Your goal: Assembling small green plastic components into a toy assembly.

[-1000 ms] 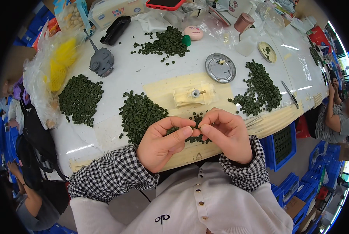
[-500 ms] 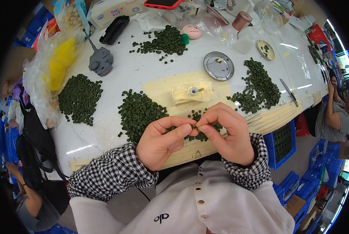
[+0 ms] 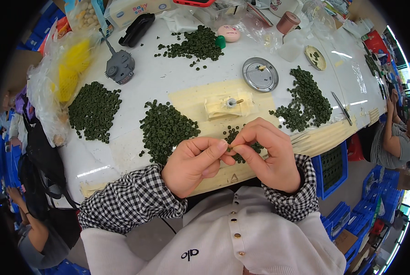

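Just above the table's near edge, my left hand (image 3: 191,163) and my right hand (image 3: 274,156) meet fingertip to fingertip. My left thumb and forefinger pinch a small green round piece (image 3: 229,148). The right thumb and forefinger close at the same spot; whatever they grip is too small and covered to make out. Loose dark green pieces (image 3: 232,134) lie behind and under my fingers. Left of them is a bigger heap of such pieces (image 3: 164,129). Beyond my hands, a small holder wrapped in cream tape (image 3: 216,108) carries a short brass-coloured pin (image 3: 240,101).
More green heaps lie at far left (image 3: 94,112), at the back (image 3: 196,44) and at right (image 3: 304,98). A round metal lid (image 3: 260,75), tweezers (image 3: 342,108), a grey model tank turret (image 3: 119,67) and a plastic bag (image 3: 54,91) surround the work area. Blue crates (image 3: 329,170) stand below right.
My hands stay together at nearly the same place, with the fingers shifted slightly. More of the green piece shows between the fingertips. The whole view has moved a little.
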A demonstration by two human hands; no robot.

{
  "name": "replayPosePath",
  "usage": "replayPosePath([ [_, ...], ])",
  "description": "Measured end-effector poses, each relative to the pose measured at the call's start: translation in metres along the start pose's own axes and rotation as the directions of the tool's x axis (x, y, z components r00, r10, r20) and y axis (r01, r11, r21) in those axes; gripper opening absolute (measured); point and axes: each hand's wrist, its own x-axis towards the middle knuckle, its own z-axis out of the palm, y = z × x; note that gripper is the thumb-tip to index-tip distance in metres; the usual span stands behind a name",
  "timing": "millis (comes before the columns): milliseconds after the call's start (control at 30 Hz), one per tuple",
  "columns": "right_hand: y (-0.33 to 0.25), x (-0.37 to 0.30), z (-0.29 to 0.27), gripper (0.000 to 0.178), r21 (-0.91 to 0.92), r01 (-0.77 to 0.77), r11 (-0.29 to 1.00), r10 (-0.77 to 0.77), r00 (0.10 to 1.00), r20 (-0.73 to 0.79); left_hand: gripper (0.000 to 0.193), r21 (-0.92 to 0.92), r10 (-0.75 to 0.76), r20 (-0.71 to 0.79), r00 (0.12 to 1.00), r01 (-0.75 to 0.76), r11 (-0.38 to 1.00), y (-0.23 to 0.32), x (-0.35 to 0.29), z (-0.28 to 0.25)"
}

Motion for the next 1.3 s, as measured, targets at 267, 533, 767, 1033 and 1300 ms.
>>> replayPosePath([
  [267, 0.0, -0.003, -0.001, 0.009, 0.06, -0.075, 0.995, 0.07, 0.994, 0.083, 0.025, 0.182, 0.024, -0.063, 0.998, -0.012, 0.983, 0.003, -0.001, 0.005],
  [533, 0.0, -0.003, 0.001, 0.008, 0.047, -0.079, 0.996, 0.075, 0.994, 0.084, 0.027, 0.247, 0.044, -0.06, 0.997, -0.028, 0.969, 0.002, -0.001, 0.003],
  [767, 0.001, -0.002, -0.002, 0.007, 0.037, -0.081, 0.996, 0.077, 0.991, 0.109, 0.026, 0.287, 0.065, -0.073, 0.995, -0.041, 0.957, 0.003, -0.002, 0.004],
  [1033, 0.002, -0.003, -0.004, 0.007, 0.158, -0.226, 0.961, 0.204, 0.968, 0.143, 0.023, 0.38, 0.117, -0.084, 0.99, -0.077, 0.922, 0.006, -0.005, 0.008],
  [1300, 0.009, -0.005, -0.005, 0.009, 0.322, -0.328, 0.888, 0.272, 0.94, 0.207, 0.021, 0.49, 0.182, -0.051, 0.982, -0.134, 0.861, 0.007, -0.007, 0.011],
])
